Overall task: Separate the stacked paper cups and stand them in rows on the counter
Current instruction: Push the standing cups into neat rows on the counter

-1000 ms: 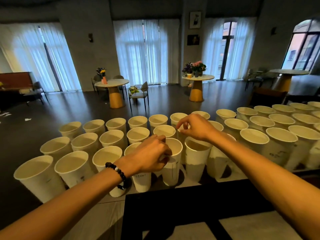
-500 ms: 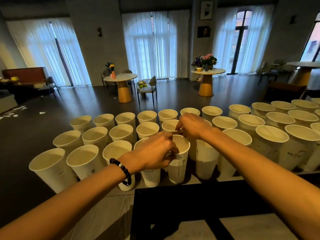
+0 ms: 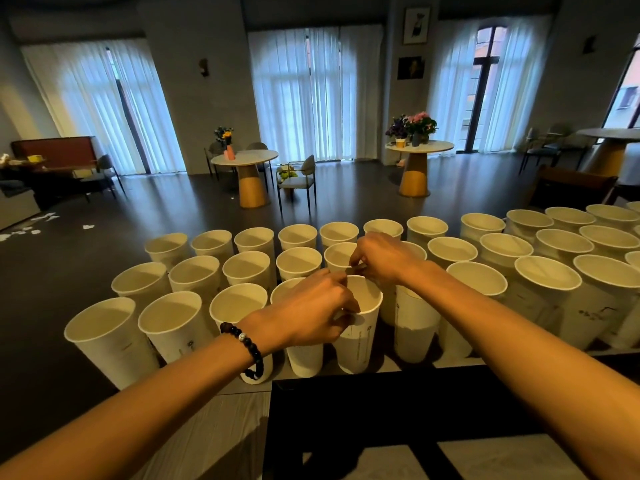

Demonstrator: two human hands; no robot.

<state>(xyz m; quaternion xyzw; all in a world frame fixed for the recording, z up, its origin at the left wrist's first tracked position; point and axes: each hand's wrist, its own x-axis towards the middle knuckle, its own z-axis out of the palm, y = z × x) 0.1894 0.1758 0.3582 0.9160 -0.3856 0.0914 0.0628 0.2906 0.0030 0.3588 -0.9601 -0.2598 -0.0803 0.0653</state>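
Although no stack is visible anywhere, the job looks nearly finished: dozens of paper cups (image 3: 249, 270) stand in three rows across the tabletop (image 3: 239, 420), running from near left to far right. The left hand (image 3: 311, 306) curls its grip round the rim of one near-row cup (image 3: 360, 327), thumb outside and fingers over the lip. The right hand (image 3: 381, 259) pinches at a middle-row rim; whether it holds anything, I cannot tell. Every cup stands upright, mouth up, its long axis vertical.
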